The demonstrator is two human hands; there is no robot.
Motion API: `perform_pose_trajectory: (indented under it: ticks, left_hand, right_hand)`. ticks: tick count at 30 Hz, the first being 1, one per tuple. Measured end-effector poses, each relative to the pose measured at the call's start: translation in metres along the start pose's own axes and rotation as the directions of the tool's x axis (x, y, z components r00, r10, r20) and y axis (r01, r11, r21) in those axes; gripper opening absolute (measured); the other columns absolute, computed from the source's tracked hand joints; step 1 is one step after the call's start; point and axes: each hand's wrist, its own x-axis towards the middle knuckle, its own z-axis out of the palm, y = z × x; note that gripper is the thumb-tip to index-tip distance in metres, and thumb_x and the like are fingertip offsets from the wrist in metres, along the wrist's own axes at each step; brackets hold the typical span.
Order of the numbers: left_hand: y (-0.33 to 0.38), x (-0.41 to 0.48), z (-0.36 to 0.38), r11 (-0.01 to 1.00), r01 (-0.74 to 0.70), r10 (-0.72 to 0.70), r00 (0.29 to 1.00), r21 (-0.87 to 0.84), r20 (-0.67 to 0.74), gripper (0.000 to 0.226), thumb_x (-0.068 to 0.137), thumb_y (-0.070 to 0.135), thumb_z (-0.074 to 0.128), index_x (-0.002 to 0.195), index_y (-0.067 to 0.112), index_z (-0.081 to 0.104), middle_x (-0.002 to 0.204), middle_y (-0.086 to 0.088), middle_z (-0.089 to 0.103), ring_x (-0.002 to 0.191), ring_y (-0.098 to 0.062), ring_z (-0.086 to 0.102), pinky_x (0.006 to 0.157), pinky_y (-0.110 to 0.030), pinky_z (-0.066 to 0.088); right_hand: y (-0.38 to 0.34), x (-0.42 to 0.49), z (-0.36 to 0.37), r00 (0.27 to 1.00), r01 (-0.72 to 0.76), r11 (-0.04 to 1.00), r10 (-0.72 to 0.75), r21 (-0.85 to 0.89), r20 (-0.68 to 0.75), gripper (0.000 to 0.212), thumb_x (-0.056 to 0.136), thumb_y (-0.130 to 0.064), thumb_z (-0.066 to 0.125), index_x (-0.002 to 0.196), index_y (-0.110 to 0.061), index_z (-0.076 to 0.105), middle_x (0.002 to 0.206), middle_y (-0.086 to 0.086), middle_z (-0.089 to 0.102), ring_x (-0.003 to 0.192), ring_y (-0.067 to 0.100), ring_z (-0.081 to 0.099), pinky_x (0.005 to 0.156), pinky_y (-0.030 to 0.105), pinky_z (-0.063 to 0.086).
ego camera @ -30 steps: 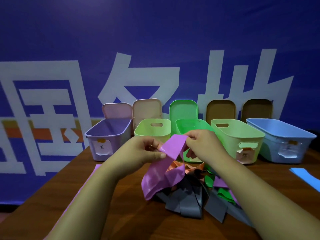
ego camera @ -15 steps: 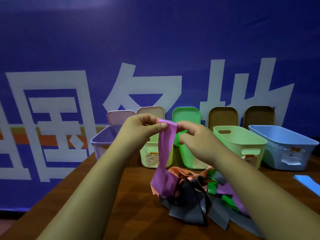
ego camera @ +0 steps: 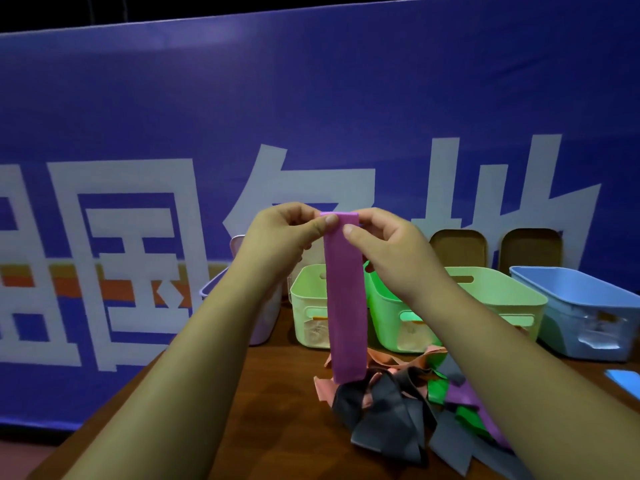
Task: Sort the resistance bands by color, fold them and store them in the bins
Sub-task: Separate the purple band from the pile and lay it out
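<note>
- left hand (ego camera: pixel 280 237) and right hand (ego camera: pixel 388 244): fingers pinching the purple band (ego camera: pixel 346 299) by its top edge;
- band hangs straight, above the band pile (ego camera: pixel 408 407) on the desk (ego camera: pixel 277 410), before the bins (ego camera: pixel 491 292)

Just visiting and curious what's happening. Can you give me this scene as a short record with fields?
Held: purple resistance band, hanging straight
Left hand: pinches its top edge
Right hand: pinches its top edge
Pile: grey, salmon, green, purple bands on wooden table
Bins behind: lilac bin, small pale green bin, bright green bin, large pale green bin, blue bin
</note>
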Motion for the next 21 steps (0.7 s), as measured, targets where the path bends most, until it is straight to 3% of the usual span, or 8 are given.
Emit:
perform_pose_trajectory:
  ticks: [2,6,10,13,16,21]
  left_hand:
    - [0.0,-0.001,-0.004,1.0,-0.017,0.018,1.0,0.018,-0.015,0.026,0.092,0.045,0.079,0.098,0.019,0.079,0.088,-0.01,0.077,0.075,-0.014,0.065,0.066,-0.032,0.055]
    - [0.006,0.0,-0.012,0.999,-0.042,0.044,0.998,0.031,-0.039,0.023,0.093,0.038,0.08,0.097,0.015,0.077,0.083,-0.005,0.077,0.069,-0.01,0.066,0.06,-0.028,0.054]
    - [0.012,0.004,-0.021,0.995,-0.062,0.065,0.997,0.083,-0.031,0.021,0.095,0.034,0.079,0.097,0.014,0.075,0.084,-0.006,0.078,0.073,-0.015,0.071,0.065,-0.031,0.058]
    - [0.012,0.005,-0.027,0.99,-0.067,0.066,0.998,0.122,0.007,0.018,0.098,0.033,0.075,0.1,0.016,0.073,0.085,-0.001,0.079,0.079,-0.014,0.077,0.071,-0.032,0.062]
    - [0.005,0.003,-0.031,0.992,-0.058,0.058,0.998,0.116,-0.001,0.022,0.098,0.037,0.073,0.102,0.016,0.074,0.085,0.001,0.08,0.077,-0.012,0.077,0.067,-0.026,0.062]
    - [-0.011,-0.002,-0.036,0.994,-0.037,0.038,0.999,0.101,-0.006,0.026,0.098,0.039,0.072,0.103,0.014,0.074,0.082,0.002,0.079,0.074,-0.011,0.076,0.066,-0.024,0.062]
  right_hand:
    - [-0.003,0.002,0.003,1.0,0.009,1.0,-0.009,-0.001,0.004,0.02,0.106,-0.039,0.063,0.122,-0.031,0.072,0.096,-0.013,0.076,0.084,-0.005,0.07,0.061,0.008,0.05]
    - [-0.006,0.01,0.007,0.999,0.031,1.0,-0.031,-0.003,-0.02,0.013,0.104,-0.036,0.066,0.114,-0.035,0.075,0.092,-0.008,0.075,0.082,0.007,0.073,0.063,0.014,0.053]
    - [-0.008,0.016,0.014,0.999,0.051,0.998,-0.05,0.034,-0.021,0.013,0.105,-0.034,0.066,0.113,-0.034,0.076,0.093,-0.006,0.076,0.084,0.011,0.075,0.068,0.023,0.061]
    - [-0.01,0.019,0.019,0.999,0.04,0.999,-0.039,0.036,-0.023,0.012,0.105,-0.035,0.066,0.111,-0.036,0.076,0.093,-0.006,0.077,0.083,0.012,0.075,0.059,0.025,0.06]
    - [-0.01,0.019,0.024,0.999,0.039,0.999,-0.039,0.01,-0.024,0.011,0.104,-0.035,0.067,0.109,-0.034,0.076,0.09,-0.003,0.076,0.078,0.014,0.074,0.053,0.024,0.058]
    - [-0.007,0.019,0.035,0.998,0.066,0.996,-0.067,-0.052,-0.019,0.009,0.105,-0.034,0.067,0.109,-0.033,0.075,0.086,-0.007,0.074,0.075,0.016,0.072,0.062,0.034,0.064]
